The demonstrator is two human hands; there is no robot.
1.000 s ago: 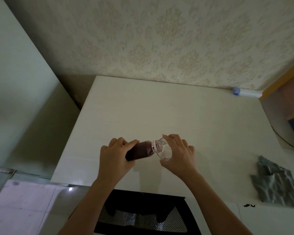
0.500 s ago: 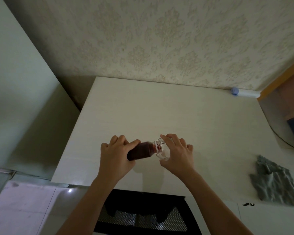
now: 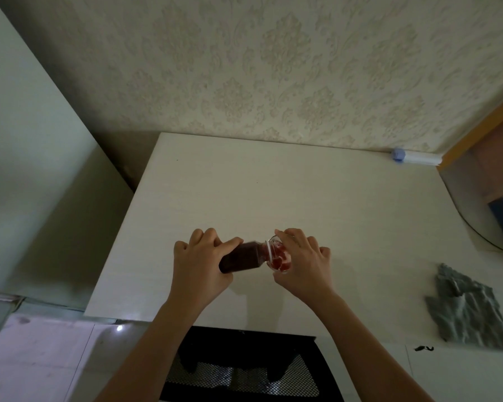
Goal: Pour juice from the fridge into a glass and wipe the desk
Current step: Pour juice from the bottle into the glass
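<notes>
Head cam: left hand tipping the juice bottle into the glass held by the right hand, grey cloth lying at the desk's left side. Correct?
Not quite. In the head view the grey cloth lies at the desk's right side, not left. The rest holds: left hand tips the juice bottle into the glass held by the right hand.

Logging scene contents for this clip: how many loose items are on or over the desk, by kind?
Juice bottle: 1, tilted in the left hand
Glass: 1, held by the right hand
Grey cloth: 1, lying at the right
White tube with a blue cap: 1, against the wall
Total: 4
</notes>
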